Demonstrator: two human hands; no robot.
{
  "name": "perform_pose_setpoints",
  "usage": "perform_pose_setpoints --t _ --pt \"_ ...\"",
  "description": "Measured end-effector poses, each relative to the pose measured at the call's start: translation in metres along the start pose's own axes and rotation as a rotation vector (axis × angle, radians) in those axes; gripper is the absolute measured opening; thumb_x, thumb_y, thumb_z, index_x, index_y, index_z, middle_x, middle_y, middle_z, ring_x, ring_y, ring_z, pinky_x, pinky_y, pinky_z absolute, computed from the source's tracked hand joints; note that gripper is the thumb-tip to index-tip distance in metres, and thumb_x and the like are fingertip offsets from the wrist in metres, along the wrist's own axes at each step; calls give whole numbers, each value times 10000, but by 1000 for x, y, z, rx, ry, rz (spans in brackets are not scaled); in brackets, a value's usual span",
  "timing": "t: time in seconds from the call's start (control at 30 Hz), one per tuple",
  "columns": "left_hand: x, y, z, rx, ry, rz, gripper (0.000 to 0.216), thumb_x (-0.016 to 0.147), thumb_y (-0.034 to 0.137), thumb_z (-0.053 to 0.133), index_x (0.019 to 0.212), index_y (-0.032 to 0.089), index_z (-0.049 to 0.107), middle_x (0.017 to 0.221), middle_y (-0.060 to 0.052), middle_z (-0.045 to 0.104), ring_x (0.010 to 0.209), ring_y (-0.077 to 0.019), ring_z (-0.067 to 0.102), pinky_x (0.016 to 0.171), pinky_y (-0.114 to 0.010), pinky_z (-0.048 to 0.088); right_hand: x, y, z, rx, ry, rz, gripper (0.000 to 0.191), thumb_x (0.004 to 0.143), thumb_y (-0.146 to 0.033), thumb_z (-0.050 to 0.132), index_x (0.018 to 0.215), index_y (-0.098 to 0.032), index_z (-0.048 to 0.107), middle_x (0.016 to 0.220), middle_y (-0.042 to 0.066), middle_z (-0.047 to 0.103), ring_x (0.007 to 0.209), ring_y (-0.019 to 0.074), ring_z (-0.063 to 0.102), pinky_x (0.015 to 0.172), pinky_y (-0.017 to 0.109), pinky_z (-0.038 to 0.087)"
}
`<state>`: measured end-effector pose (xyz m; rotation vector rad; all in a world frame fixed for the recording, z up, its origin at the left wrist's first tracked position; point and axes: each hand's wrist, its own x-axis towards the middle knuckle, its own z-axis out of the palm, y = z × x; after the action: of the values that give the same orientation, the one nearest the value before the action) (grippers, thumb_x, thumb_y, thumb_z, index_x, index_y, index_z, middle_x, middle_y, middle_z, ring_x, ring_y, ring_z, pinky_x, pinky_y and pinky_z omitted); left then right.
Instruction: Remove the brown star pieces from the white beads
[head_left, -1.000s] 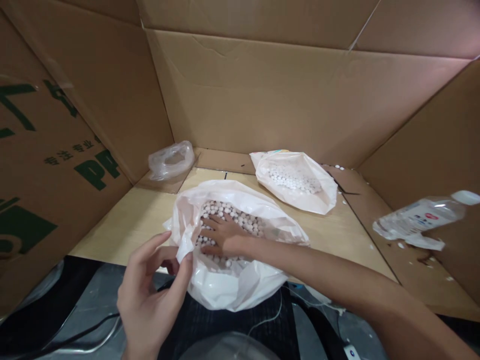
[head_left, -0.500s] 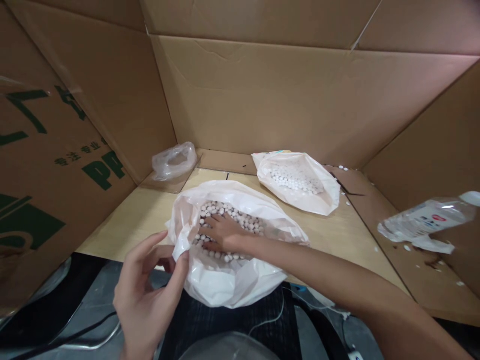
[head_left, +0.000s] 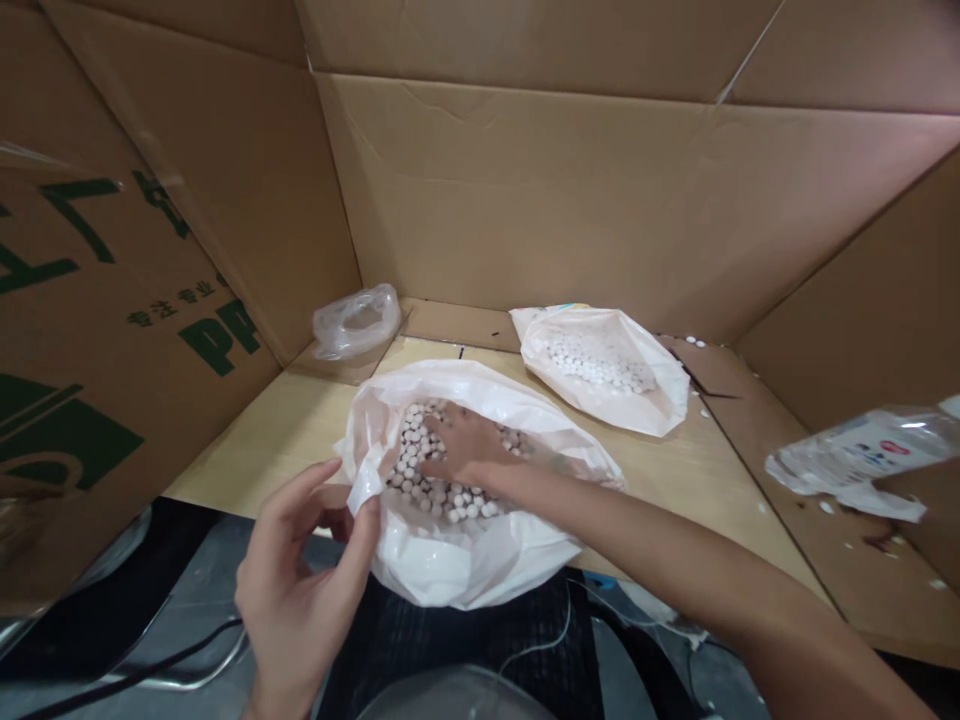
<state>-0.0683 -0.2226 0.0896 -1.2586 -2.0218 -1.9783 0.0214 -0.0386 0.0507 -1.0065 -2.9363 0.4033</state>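
Note:
A white plastic bag (head_left: 457,575) lies open at the front edge of the table, with many small, round white pellets (head_left: 412,455) inside. Its left rim is pinched between the thumb and fingers of my left hand (head_left: 300,580). My right hand (head_left: 471,445) reaches into the bag from the right, palm down on the pellets. The fingers there are apart and point left, some tips partly hidden among the pellets. I see nothing gripped in that hand.
Behind to the right lies a second white bag (head_left: 652,405) of white pellets. A clear plastic bag (head_left: 352,330) sits at back left. On the right is a clear bottle (head_left: 862,455) with a label. Cardboard walls (head_left: 540,210) enclose the wooden tabletop (head_left: 255,440).
My right hand has shifted slightly right and away from me over the pellets, uncovering more of them at the left. The left hand keeps its pinch on the rim.

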Motion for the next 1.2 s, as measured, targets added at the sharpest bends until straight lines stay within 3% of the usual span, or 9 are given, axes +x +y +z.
perform_pose_setpoints --t 0.13,0.43,0.63,0.8,0.9,1.1,1.2 --pt "0 -2 0 -6 -15 -2 457 708 180 783 1128 230 608 751 45 657 654 -17 607 628 -73 506 -2 -5 12 7 -24 -42 797 723 -673 581 1398 -270 450 1398 155 401 1165 369 477 884 470 452" --pt "-1 -5 2 15 -37 -14 445 731 219 767 1141 251 597 765 55 646 681 -16 606 645 -77 502 4 -2 17 90 -16 -57 769 730 -667 575 1394 -302 444 1304 161 439 1225 390 426 895 479 442" --pt "-1 -6 3 38 -51 -37 441 744 241 754 1151 277 588 775 58 637 678 -16 598 629 -84 495 13 -2 13 105 -101 -38 915 631 -665 654 1443 -346 379 1403 157 336 1284 403 376 964 487 403" --pt "0 -5 4 47 -65 -35 430 746 254 753 1144 277 590 766 59 637 663 -18 592 623 -90 499 21 -8 7 97 -254 18 1007 555 -634 719 1457 -391 342 1510 106 193 1350 440 273 1020 498 364" --pt "-1 -4 4 48 -66 -38 438 743 256 755 1147 281 588 771 59 637 677 -18 594 622 -85 496 24 -11 6 106 -259 19 963 571 -609 728 1438 -382 374 1503 102 219 1344 432 287 1020 501 364" --pt "-1 -4 3 39 -63 -41 432 748 242 748 1146 291 587 780 62 631 681 -10 590 620 -71 491 25 -9 2 118 -258 16 902 606 -576 744 1406 -323 415 1342 145 392 1214 357 463 953 424 428" --pt "-1 -5 3 49 -64 -41 433 749 242 747 1148 287 586 786 61 637 682 -11 594 629 -73 494 26 -12 2 97 -262 10 888 582 -544 771 1381 -354 431 1353 132 375 1231 365 442 944 427 434"
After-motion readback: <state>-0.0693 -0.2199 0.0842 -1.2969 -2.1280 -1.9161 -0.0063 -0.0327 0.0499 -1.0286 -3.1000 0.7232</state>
